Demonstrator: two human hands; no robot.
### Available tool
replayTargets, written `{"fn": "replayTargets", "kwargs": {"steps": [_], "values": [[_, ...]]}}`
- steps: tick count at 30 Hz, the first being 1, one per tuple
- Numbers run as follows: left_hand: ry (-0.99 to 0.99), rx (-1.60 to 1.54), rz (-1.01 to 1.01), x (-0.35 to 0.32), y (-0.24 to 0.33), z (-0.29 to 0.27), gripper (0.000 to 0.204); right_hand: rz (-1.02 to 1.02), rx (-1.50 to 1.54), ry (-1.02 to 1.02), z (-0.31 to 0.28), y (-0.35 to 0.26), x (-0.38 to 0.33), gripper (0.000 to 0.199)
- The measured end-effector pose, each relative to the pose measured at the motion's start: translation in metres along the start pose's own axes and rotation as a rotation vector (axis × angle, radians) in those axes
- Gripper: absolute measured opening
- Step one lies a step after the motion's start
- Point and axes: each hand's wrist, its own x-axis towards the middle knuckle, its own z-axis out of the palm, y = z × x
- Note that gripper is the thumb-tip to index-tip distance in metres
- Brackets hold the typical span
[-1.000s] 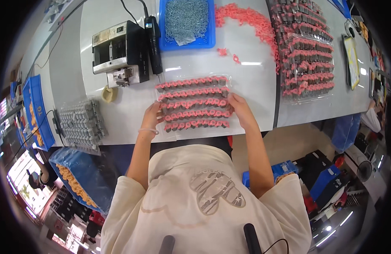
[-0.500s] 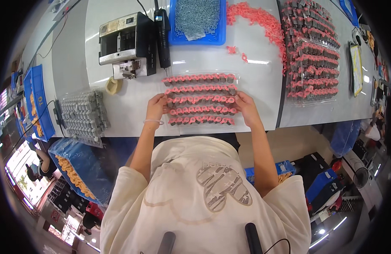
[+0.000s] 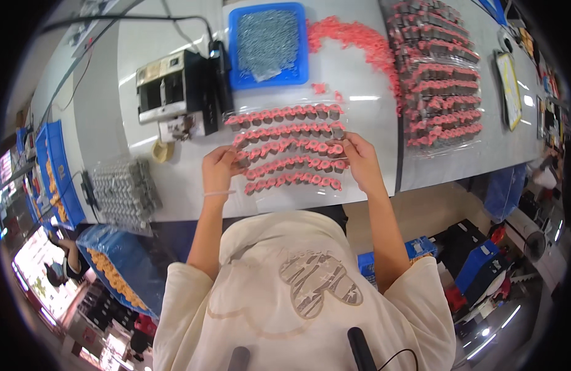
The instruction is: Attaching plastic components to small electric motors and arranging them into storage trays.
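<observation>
In front of me is a clear plastic tray [image 3: 285,123] holding several rows of small grey parts with pink rings [image 3: 291,147] on them. My left hand [image 3: 217,170] pinches its left edge between thumb and fingers. At the opposite edge my right hand [image 3: 362,162] grips it the same way. The rows bow slightly, and the tray appears tilted or raised; its underside is hidden.
Beyond the tray, a blue bin [image 3: 304,68] of small metal screws stands beside loose pink rings [image 3: 353,40]. A black-and-silver machine [image 3: 168,86] and a tape roll [image 3: 163,150] are at left, near a tray of grey parts [image 3: 121,191]. Stacked filled trays [image 3: 446,86] lie right.
The view has shifted. The tray, held by both hands, has moved farther from me relative to the bin and loose rings, and its rows look more bowed.
</observation>
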Motion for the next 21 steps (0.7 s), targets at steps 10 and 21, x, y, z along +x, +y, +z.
{"fn": "replayTargets", "kwargs": {"steps": [10, 21], "values": [[-0.328, 0.064, 0.172, -0.04, 0.123, 0.078, 0.019, -0.14, -0.143, 0.219, -0.099, -0.12, -0.046, 0.019], [-0.561, -0.076, 0.21, -0.03, 0.117, 0.273, 0.019, -0.131, -0.376, 0.347, -0.283, -0.185, -0.011, 0.017]]}}
